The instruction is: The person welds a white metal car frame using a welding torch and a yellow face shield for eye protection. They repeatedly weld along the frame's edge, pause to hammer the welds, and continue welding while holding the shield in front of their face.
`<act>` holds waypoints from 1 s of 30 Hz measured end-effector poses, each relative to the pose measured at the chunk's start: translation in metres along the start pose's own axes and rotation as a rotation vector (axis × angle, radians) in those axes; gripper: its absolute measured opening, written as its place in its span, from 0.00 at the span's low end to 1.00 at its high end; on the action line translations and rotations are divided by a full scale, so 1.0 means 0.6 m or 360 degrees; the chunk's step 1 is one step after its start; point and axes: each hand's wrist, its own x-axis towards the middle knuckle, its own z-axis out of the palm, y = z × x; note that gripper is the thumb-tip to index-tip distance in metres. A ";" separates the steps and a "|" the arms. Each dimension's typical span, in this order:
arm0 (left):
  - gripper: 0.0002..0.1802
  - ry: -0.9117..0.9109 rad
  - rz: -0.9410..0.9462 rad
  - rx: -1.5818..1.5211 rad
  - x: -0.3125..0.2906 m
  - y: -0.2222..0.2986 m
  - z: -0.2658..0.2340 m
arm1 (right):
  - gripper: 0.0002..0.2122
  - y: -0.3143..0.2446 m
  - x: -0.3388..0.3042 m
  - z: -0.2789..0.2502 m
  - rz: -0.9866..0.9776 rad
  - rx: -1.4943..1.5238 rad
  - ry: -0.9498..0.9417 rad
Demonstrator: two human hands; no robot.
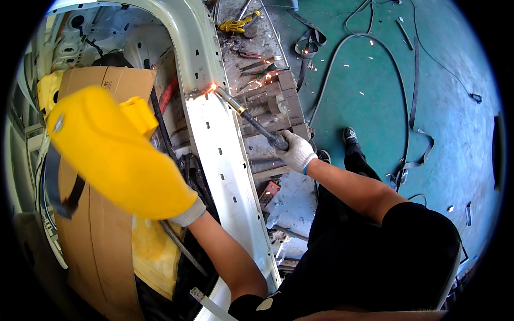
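My right hand [295,152], in a white knit glove, is closed round the black handle of a welding torch [259,127]. Its brass-coloured tip meets the pale metal door sill [217,140] of a car body, where a bright orange glow shows and sparks fly off to the right. A yellow welding mask [115,152] is held up over the car's interior by my left hand [189,214], also gloved. The mask hides most of that hand's fingers. A dark strap hangs from the mask's left side.
Brown cardboard [101,251] and yellow padding [155,257] cover the car's inside. Beside the sill, a bench holds yellow-handled clamping pliers [235,24], more hand tools and a red meter-like device [269,193]. A hose [399,69] and straps [310,43] lie on the green floor.
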 end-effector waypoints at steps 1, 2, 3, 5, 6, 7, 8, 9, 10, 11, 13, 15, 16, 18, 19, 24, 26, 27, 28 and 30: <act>0.23 -0.0067 0.0378 0.1249 -0.006 0.016 0.017 | 0.22 0.003 0.003 0.000 0.0003 0.0000 0.0018; 0.21 -0.0177 0.0317 0.2187 -0.011 0.013 -0.003 | 0.22 0.000 0.001 0.000 0.0002 -0.0006 0.0004; 0.21 -0.0346 0.0360 0.3109 -0.015 0.010 -0.023 | 0.22 -0.005 -0.001 -0.002 0.0003 -0.0011 -0.0008; 0.21 -0.0047 0.0534 0.3585 -0.044 0.060 -0.008 | 0.22 -0.007 -0.004 -0.001 -0.0012 -0.0016 -0.0009; 0.21 0.0006 0.0653 0.3896 -0.049 0.068 -0.009 | 0.22 -0.003 -0.004 0.000 -0.0028 -0.0020 -0.0001; 0.20 0.0083 0.0784 0.4205 -0.055 0.076 -0.008 | 0.22 0.000 -0.003 0.000 -0.0044 -0.0024 0.0007; 0.21 0.0046 0.0944 0.4593 -0.052 0.072 -0.019 | 0.22 0.001 -0.002 -0.002 -0.0033 -0.0025 -0.0010; 0.21 0.0005 0.1115 0.4977 -0.050 0.068 -0.030 | 0.22 0.001 0.000 -0.004 -0.0023 -0.0025 -0.0027; 0.24 0.0224 0.1197 0.4327 -0.050 0.061 -0.042 | 0.22 0.001 0.002 -0.006 -0.0013 -0.0026 -0.0046; 0.27 0.0314 0.1349 0.3634 -0.041 0.042 -0.060 | 0.22 0.003 0.004 -0.009 -0.0008 -0.0030 -0.0051; 0.27 0.0305 0.1389 0.3802 -0.034 0.024 -0.084 | 0.22 0.005 0.005 -0.013 -0.0002 -0.0043 -0.0069; 0.27 0.0277 0.1351 0.3957 -0.035 0.021 -0.091 | 0.22 0.008 0.008 -0.014 0.0003 -0.0022 -0.0097; 0.26 0.0300 0.1387 0.4053 -0.033 0.020 -0.100 | 0.22 0.009 0.009 -0.015 0.0006 -0.0012 -0.0110; 0.25 0.0352 0.1458 0.4247 -0.023 0.010 -0.128 | 0.22 0.005 0.006 -0.015 0.0025 -0.0053 -0.0129; 0.25 0.0431 0.1616 0.4285 -0.017 -0.002 -0.143 | 0.22 0.004 0.006 -0.017 0.0036 -0.0075 -0.0131; 0.24 0.0501 0.1655 0.4503 -0.005 -0.012 -0.163 | 0.23 0.024 0.016 -0.004 -0.0042 0.0014 -0.0086; 0.25 0.0480 0.1746 0.4438 -0.007 -0.017 -0.166 | 0.22 0.018 0.014 -0.006 -0.0048 -0.0006 -0.0082; 0.25 0.0502 0.1719 0.4554 -0.013 -0.012 -0.156 | 0.22 0.018 0.013 -0.007 -0.0067 -0.0007 -0.0073; 0.25 0.0524 0.1691 0.4671 -0.025 0.001 -0.135 | 0.21 0.017 0.012 -0.006 -0.0087 -0.0008 -0.0064; 0.26 0.0411 0.1645 0.4483 -0.026 -0.005 -0.136 | 0.21 0.020 0.014 -0.008 -0.0089 -0.0021 -0.0053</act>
